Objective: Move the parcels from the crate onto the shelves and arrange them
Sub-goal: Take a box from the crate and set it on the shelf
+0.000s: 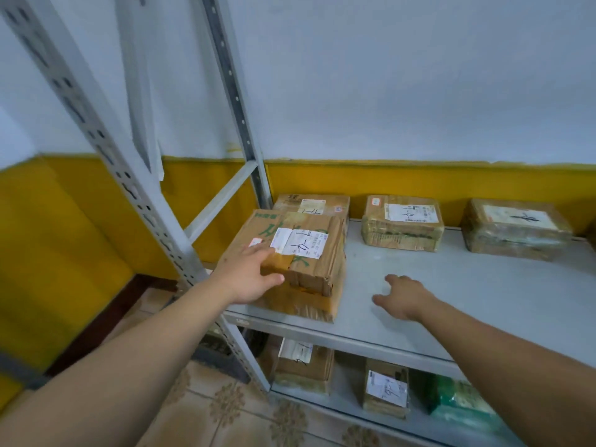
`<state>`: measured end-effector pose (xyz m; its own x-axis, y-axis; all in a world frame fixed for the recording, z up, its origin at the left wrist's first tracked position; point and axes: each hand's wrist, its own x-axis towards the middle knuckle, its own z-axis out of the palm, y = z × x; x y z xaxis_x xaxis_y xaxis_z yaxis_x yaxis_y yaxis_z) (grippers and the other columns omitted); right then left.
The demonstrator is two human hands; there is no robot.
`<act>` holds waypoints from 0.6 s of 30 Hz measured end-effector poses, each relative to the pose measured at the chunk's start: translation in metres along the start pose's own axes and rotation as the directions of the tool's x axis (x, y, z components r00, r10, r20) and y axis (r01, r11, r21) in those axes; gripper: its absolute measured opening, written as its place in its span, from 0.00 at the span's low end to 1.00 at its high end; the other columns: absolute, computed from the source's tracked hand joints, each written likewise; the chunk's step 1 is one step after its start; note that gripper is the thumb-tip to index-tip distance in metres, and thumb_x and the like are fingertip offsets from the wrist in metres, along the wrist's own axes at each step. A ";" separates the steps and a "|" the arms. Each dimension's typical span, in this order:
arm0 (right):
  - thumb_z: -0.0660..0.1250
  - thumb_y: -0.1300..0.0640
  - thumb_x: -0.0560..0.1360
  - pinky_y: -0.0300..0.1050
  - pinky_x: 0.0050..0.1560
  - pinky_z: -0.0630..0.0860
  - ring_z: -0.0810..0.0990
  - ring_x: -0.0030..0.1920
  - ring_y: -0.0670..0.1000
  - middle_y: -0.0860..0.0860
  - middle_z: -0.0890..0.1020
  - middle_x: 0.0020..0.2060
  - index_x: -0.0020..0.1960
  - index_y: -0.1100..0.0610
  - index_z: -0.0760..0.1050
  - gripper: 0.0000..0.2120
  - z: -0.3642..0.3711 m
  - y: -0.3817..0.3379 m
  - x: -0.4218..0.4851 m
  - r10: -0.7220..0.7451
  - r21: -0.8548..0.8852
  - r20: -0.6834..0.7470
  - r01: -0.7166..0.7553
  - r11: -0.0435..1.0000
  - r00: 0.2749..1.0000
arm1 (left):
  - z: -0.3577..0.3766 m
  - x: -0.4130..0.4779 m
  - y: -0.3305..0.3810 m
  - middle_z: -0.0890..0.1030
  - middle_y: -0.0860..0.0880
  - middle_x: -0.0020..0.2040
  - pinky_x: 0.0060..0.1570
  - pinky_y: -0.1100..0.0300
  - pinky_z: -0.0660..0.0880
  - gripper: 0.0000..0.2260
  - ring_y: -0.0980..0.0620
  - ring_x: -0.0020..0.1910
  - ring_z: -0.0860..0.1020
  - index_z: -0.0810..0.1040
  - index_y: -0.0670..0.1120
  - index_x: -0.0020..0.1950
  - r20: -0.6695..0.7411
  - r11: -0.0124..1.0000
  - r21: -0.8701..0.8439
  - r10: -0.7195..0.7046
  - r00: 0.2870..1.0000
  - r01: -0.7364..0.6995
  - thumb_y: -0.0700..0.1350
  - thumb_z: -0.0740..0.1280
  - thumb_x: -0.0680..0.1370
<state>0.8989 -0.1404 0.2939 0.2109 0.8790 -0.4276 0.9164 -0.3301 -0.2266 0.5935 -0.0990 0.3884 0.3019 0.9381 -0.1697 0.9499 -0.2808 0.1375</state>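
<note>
A brown cardboard parcel (306, 253) with a white label lies on top of another parcel at the left end of the grey metal shelf (435, 291). My left hand (250, 275) rests against its near left corner, fingers on top and thumb along the front. My right hand (403, 296) hovers just over the bare shelf to the right of the stack, fingers relaxed and holding nothing. Three more taped parcels sit along the back: one behind the stack (317, 204), one in the middle (403, 222) and one at the right (516, 229).
The lower shelf holds two brown parcels (304, 366) (385, 388) and a green bag (464, 404). Perforated grey uprights (106, 146) stand at the left. A dark crate (219, 356) sits on the tiled floor beside the rack. A white and yellow wall is behind.
</note>
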 end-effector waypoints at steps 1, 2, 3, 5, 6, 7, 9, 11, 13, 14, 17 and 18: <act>0.60 0.35 0.76 0.56 0.70 0.66 0.66 0.72 0.60 0.56 0.64 0.75 0.79 0.53 0.56 0.38 -0.012 -0.010 -0.008 -0.031 0.012 -0.046 0.032 0.999 0.998 | -0.006 -0.006 -0.002 0.54 0.52 0.79 0.73 0.43 0.57 0.32 0.48 0.77 0.53 0.55 0.57 0.78 -0.018 1.000 0.002 0.013 1.000 -0.013 0.63 0.61 0.77; 0.60 0.36 0.77 0.56 0.69 0.67 0.65 0.72 0.60 0.56 0.63 0.76 0.79 0.53 0.55 0.37 -0.024 -0.021 -0.017 -0.062 0.016 -0.093 0.064 0.998 0.994 | -0.013 -0.012 -0.005 0.55 0.52 0.79 0.72 0.43 0.57 0.32 0.48 0.77 0.54 0.55 0.58 0.78 -0.038 1.000 0.002 0.022 0.999 -0.022 0.63 0.62 0.77; 0.60 0.36 0.77 0.56 0.69 0.67 0.66 0.72 0.60 0.56 0.64 0.76 0.79 0.53 0.56 0.37 -0.035 -0.034 -0.027 -0.088 0.013 -0.140 0.091 0.996 0.986 | -0.019 -0.019 -0.009 0.56 0.52 0.79 0.72 0.42 0.58 0.32 0.48 0.77 0.55 0.55 0.58 0.78 -0.057 1.000 -0.003 0.029 0.998 -0.029 0.62 0.62 0.77; 0.59 0.37 0.78 0.54 0.69 0.68 0.66 0.72 0.59 0.56 0.65 0.75 0.79 0.53 0.56 0.36 -0.051 -0.066 -0.050 -0.146 -0.021 -0.223 0.145 0.989 0.964 | -0.032 -0.038 -0.020 0.57 0.51 0.79 0.73 0.44 0.57 0.32 0.48 0.77 0.54 0.56 0.56 0.78 -0.087 0.999 -0.023 0.047 0.995 -0.049 0.62 0.62 0.77; 0.59 0.37 0.78 0.53 0.68 0.69 0.67 0.72 0.59 0.56 0.65 0.75 0.79 0.53 0.55 0.36 -0.055 -0.084 -0.062 -0.183 -0.056 -0.252 0.174 0.983 0.950 | -0.037 -0.049 -0.028 0.57 0.51 0.79 0.74 0.45 0.57 0.32 0.48 0.77 0.54 0.56 0.56 0.78 -0.098 0.997 -0.035 0.059 0.993 -0.063 0.62 0.62 0.77; 0.59 0.38 0.78 0.52 0.65 0.69 0.68 0.71 0.59 0.57 0.65 0.75 0.79 0.53 0.55 0.35 -0.057 -0.103 -0.074 -0.221 -0.088 -0.274 0.205 0.975 0.936 | -0.041 -0.063 -0.038 0.58 0.51 0.79 0.74 0.46 0.57 0.32 0.49 0.77 0.55 0.56 0.55 0.78 -0.110 0.996 -0.043 0.070 0.992 -0.075 0.61 0.63 0.78; 0.59 0.39 0.78 0.52 0.65 0.69 0.68 0.71 0.60 0.57 0.65 0.75 0.79 0.53 0.56 0.34 -0.052 -0.142 -0.098 -0.276 -0.092 -0.295 0.260 0.961 0.915 | -0.046 -0.093 -0.064 0.58 0.51 0.78 0.75 0.48 0.56 0.32 0.50 0.77 0.54 0.57 0.55 0.78 -0.128 0.995 -0.040 0.081 0.989 -0.087 0.61 0.63 0.78; 0.60 0.38 0.77 0.52 0.67 0.68 0.67 0.72 0.59 0.56 0.65 0.75 0.78 0.52 0.58 0.34 -0.038 -0.181 -0.119 -0.302 -0.076 -0.287 0.292 0.953 0.909 | -0.046 -0.124 -0.097 0.57 0.51 0.78 0.75 0.49 0.55 0.32 0.49 0.78 0.53 0.57 0.55 0.78 -0.130 0.996 -0.032 0.082 0.988 -0.087 0.62 0.63 0.78; 0.60 0.37 0.77 0.53 0.66 0.69 0.68 0.70 0.59 0.56 0.68 0.73 0.77 0.52 0.59 0.34 -0.019 -0.220 -0.137 -0.357 -0.119 -0.254 0.337 0.934 0.899 | -0.042 -0.154 -0.134 0.57 0.51 0.79 0.75 0.48 0.54 0.32 0.47 0.78 0.52 0.56 0.55 0.78 -0.106 0.997 0.006 0.072 0.992 -0.072 0.62 0.62 0.78; 0.60 0.36 0.77 0.54 0.66 0.70 0.68 0.70 0.59 0.57 0.68 0.73 0.77 0.52 0.59 0.35 -0.009 -0.240 -0.145 -0.391 -0.142 -0.235 0.366 0.920 0.890 | -0.039 -0.168 -0.153 0.56 0.51 0.79 0.75 0.47 0.54 0.32 0.47 0.78 0.52 0.56 0.55 0.78 -0.091 0.998 0.025 0.058 0.994 -0.056 0.62 0.62 0.78; 0.59 0.36 0.77 0.56 0.69 0.68 0.66 0.72 0.59 0.57 0.66 0.74 0.78 0.53 0.58 0.35 0.019 -0.298 -0.166 -0.476 -0.160 -0.161 0.454 0.877 0.864 | -0.028 -0.208 -0.206 0.57 0.50 0.79 0.75 0.47 0.54 0.32 0.46 0.77 0.53 0.56 0.55 0.78 -0.060 1.000 0.009 -0.015 0.998 0.016 0.63 0.62 0.77; 0.59 0.36 0.78 0.56 0.70 0.67 0.65 0.73 0.59 0.56 0.65 0.75 0.78 0.54 0.57 0.36 0.028 -0.317 -0.171 -0.501 -0.163 -0.128 0.480 0.862 0.856 | -0.025 -0.221 -0.221 0.58 0.50 0.78 0.75 0.47 0.54 0.32 0.46 0.77 0.54 0.57 0.55 0.78 -0.056 0.999 -0.010 -0.040 0.998 0.039 0.63 0.62 0.77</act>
<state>0.5632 -0.1957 0.4146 -0.2345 0.9619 -0.1404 0.9466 0.1931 -0.2581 0.3152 -0.2389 0.4197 0.2590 0.9584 -0.1200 0.9600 -0.2418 0.1409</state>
